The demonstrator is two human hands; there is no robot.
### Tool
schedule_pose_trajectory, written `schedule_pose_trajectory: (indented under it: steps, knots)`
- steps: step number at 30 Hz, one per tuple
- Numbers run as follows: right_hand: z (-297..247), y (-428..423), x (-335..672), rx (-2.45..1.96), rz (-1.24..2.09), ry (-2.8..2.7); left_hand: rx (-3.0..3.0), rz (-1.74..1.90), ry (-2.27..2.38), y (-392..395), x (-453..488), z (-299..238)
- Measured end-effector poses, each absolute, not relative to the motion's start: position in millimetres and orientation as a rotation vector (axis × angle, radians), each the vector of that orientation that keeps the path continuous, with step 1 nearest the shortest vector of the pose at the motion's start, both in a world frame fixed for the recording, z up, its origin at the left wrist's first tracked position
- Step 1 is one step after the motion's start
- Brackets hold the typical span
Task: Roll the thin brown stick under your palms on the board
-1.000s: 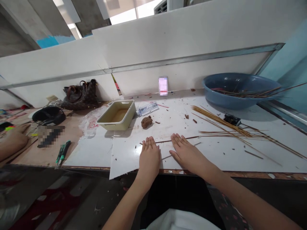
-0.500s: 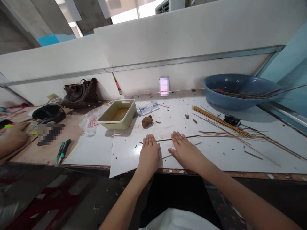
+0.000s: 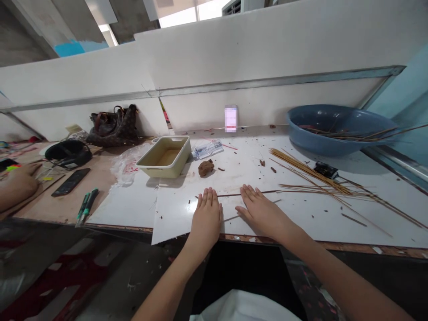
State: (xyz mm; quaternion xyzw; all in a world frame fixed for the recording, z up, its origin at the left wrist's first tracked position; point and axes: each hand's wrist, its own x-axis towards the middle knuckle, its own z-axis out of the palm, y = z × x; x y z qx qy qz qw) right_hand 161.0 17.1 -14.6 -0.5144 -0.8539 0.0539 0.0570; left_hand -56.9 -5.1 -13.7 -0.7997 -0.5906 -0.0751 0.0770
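Observation:
My left hand (image 3: 207,214) lies flat, palm down, over the left part of a thin dark brown coated stick (image 3: 230,195). Flat on the same stick, my right hand (image 3: 259,207) covers a stretch further right, with its fingers extended. The stick runs sideways across the white board (image 3: 180,209) and its bare end points to the right. Just beyond my left hand sits a brown lump of clay-like material (image 3: 206,167). A bundle of thin tan sticks (image 3: 301,167) lies to the right of my right hand.
A cream plastic basket (image 3: 165,172) stands at the back left. At the back right is a blue basin (image 3: 334,145) with sticks in it. A phone (image 3: 230,119) leans on the wall. Further left are green-handled pliers (image 3: 87,206), a black phone (image 3: 71,182) and another person's hand (image 3: 18,187).
Both hands stay flat on the stick, with barely any shift. The whole view has moved slightly.

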Motion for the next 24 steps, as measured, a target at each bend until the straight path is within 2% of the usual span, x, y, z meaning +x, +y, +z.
schedule_pose_trajectory:
  steps: [11,14,18,21,24]
  knots:
    - [-22.5,-11.5,171.5,-1.490,0.071,-2.612,-2.384,-0.328,-1.815,-38.4,-72.5,-31.2]
    - [-14.8,5.9,167.5,-1.552,0.135,-2.611,-2.287,-0.381,-1.921,-1.6,-84.4,-11.2]
    - [-5.9,16.3,167.5,-1.559,0.217,-2.607,-2.227,-0.660,-2.024,41.2,-106.6,30.0]
    - [-6.4,12.1,170.1,-1.557,0.230,-2.619,-2.374,-0.863,-1.970,37.3,-108.9,43.9]
    - [-11.9,8.3,169.5,-1.544,0.180,-2.603,-2.463,-0.899,-1.847,11.9,-85.3,34.3]
